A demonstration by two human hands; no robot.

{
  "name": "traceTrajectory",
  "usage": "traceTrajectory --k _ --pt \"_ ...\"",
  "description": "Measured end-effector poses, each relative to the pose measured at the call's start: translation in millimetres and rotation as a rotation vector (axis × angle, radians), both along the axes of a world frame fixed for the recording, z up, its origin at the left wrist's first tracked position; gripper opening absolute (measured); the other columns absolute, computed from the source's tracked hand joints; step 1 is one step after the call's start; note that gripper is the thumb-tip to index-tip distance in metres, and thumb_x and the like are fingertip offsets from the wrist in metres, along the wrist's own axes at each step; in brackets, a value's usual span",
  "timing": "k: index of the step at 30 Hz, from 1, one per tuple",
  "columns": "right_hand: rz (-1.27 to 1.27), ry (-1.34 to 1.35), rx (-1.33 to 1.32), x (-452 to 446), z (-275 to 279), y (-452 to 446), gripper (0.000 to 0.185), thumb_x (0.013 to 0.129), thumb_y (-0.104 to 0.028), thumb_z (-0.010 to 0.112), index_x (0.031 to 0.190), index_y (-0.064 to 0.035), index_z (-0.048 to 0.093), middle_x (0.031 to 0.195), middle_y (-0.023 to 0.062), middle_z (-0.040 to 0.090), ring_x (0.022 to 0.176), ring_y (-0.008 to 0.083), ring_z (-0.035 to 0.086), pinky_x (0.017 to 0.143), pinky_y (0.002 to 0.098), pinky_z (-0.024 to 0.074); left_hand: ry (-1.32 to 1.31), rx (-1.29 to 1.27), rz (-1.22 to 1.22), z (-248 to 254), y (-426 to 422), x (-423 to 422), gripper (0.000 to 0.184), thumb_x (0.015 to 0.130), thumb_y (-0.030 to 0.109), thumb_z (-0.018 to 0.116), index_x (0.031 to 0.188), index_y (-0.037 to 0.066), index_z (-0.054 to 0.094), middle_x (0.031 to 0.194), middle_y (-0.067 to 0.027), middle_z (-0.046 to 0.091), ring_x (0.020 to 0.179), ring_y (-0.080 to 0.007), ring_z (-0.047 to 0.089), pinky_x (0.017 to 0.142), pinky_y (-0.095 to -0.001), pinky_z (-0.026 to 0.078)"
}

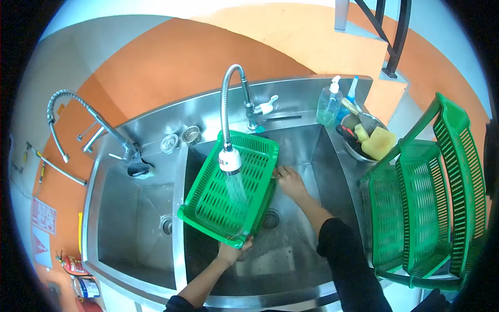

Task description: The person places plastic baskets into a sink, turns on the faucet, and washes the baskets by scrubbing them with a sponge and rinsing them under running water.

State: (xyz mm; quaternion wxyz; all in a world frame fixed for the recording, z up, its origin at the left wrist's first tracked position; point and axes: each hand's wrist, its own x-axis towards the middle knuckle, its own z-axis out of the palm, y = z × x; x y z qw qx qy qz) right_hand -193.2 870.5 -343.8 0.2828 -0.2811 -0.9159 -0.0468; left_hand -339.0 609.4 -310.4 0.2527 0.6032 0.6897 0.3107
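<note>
Running onto the slatted floor of a green basket (213, 182), water (236, 190) is let down from the white spray head (230, 160) of the middle faucet. The basket is held, tilted, over the large basin (275, 260), with its open top turned up towards the stream. Its near corner is clamped by the left hand (231, 254), whose fingers are partly hidden under the rim. Its right side is gripped by the right hand (291, 182), with the fingertips set at the edge. The two hands are kept apart, each on its own side.

As for how far the work has got, the rinse of this one basket appears to be under way: the water is turned on, and the basket is not yet set down. No food or large scraps can be made out in it, though fine dirt could not be told at this size. More green baskets (423, 203) are stood on the right, outside the stream; whether they have been washed or are still to be washed cannot be judged. The yellow sponge (382, 143) is left in the metal bowl (358, 153), held by neither hand, and the soap bottle (328, 106) is placed just beside that bowl.
</note>
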Motion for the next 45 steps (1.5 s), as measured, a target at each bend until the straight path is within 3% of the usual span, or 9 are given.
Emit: traceTrajectory --k 3,9,12,18,24,27,32,35,45 --pt "-0.002 0.343 -0.478 -11 -26 -19 0.021 0.07 -0.005 0.057 0.09 -0.0003 0.064 0.085 0.0138 0.057 0.073 0.0297 0.057 0.065 0.0343 0.0489 -0.01 0.017 -0.008 -1 -1 -4 0.016 0.076 0.016 0.065 0.084 0.005 0.059 0.073 -0.0085 0.06 0.068 -0.0242 0.057 0.063 -0.0374 0.044" --pt "0.267 0.166 -0.681 3 -13 -33 0.033 0.068 -0.002 0.057 0.1 -0.0073 0.064 0.084 0.0152 0.058 0.072 0.0313 0.059 0.069 0.0374 0.0508 0.074 0.061 -0.051 -9 -1 -7 0.018 0.075 0.019 0.068 0.083 0.005 0.058 0.073 -0.0083 0.06 0.07 -0.0244 0.058 0.065 -0.0378 0.046" --pt "0.351 0.086 -0.67 4 -22 -47 0.04 0.074 -0.006 0.056 0.112 -0.0149 0.058 0.104 0.0156 0.057 0.089 0.0315 0.059 0.078 0.0392 0.0493 0.032 0.066 -0.061 -14 -2 -9 0.021 0.074 0.019 0.07 0.082 0.004 0.056 0.074 -0.0076 0.059 0.071 -0.0231 0.058 0.065 -0.036 0.046" --pt "0.012 -0.223 -0.18 2 1 -9 0.023 0.083 -0.014 0.045 0.1 -0.0077 0.059 0.097 0.0153 0.057 0.088 0.033 0.058 0.078 0.0401 0.0497 0.025 -0.013 -0.095 -18 -4 -11 0.023 0.074 0.02 0.07 0.087 0.005 0.057 0.077 -0.0078 0.059 0.074 -0.0241 0.059 0.067 -0.0365 0.046" --pt "-0.176 0.013 -0.497 -16 -33 -27 0.026 0.087 -0.013 0.04 0.104 -0.0027 0.057 0.094 0.0171 0.056 0.086 0.036 0.057 0.073 0.0439 0.0495 0.193 0.209 -0.129 -23 -2 -15 0.034 0.07 0.029 0.069 0.095 0.008 0.057 0.09 -0.0106 0.059 0.085 -0.0295 0.057 0.075 -0.0435 0.044" --pt "-0.214 -0.054 -0.494 -14 -21 -29 0.019 0.079 -0.01 0.05 0.091 0.0008 0.059 0.107 0.0194 0.054 0.096 0.0324 0.053 0.076 0.0425 0.0476 0.213 0.118 -0.104 -8 -3 -10 0.036 0.069 0.025 0.069 0.097 0.007 0.057 0.092 -0.0117 0.059 0.087 -0.0287 0.056 0.077 -0.0429 0.043" --pt "-0.206 -0.231 -0.232 -30 -99 9 0.03 0.074 -0.02 0.055 0.103 -0.0102 0.059 0.106 0.0151 0.052 0.096 0.0338 0.051 0.08 0.0421 0.0481 0.05 -0.087 0.008 20 -17 -2 0.047 0.071 0.034 0.065 0.109 0.006 0.055 0.107 -0.0192 0.055 0.101 -0.0363 0.05 0.084 -0.0448 0.041" --pt "0.051 -0.263 -0.15 -37 -100 22 0.027 0.072 -0.019 0.057 0.097 -0.0098 0.062 0.103 0.0164 0.056 0.095 0.0319 0.055 0.077 0.0406 0.0498 0.043 -0.128 0.066 20 -21 0 0.052 0.072 0.036 0.063 0.112 0.006 0.054 0.112 -0.0226 0.054 0.104 -0.0399 0.049 0.086 -0.0454 0.04" --pt "-0.168 -0.367 -0.06 -11 8 -20 0.014 0.071 -0.018 0.056 0.07 -0.0093 0.066 0.097 0.0121 0.06 0.088 0.0244 0.06 0.069 0.0358 0.051 -0.023 -0.025 0.095 7 -22 4 0.044 0.071 0.031 0.064 0.107 0.007 0.056 0.104 -0.0208 0.057 0.095 -0.0363 0.053 0.08 -0.0432 0.042"
